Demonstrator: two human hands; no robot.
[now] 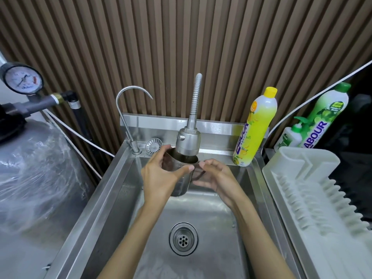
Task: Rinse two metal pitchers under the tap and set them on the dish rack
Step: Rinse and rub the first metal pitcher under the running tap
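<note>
At the far left, a round white-faced pressure gauge (23,79) sat on grey pipework above a plastic-wrapped grey tank (36,168), well apart from our work. A slim chrome gooseneck tap (128,101) rose at the back left corner of the stainless steel sink (112,198).

Our left hand (159,178) wrapped the body of the stainless steel pitcher (179,178), with the thumb across the near side and the fingers on the far rim. It held the pitcher upright, the mouth right under the wide silver spray head of the flexible-hose tap (188,140), so that water would fall straight inside. We could not tell whether water ran. Our right hand (217,178) curled round the handle side, thumb by the rim and fingers beneath. We judged that it steadied the pitcher and stood ready to turn it.

The pitcher hung above the basin, so any spill would run to the round steel drain (183,238). A tall yellow dish-soap bottle (255,127) stood on the sink's back right corner. Further right lay the white plastic dish rack (314,188), close enough for a short carry. We saw no pitcher on it, and the second pitcher was out of view.
</note>
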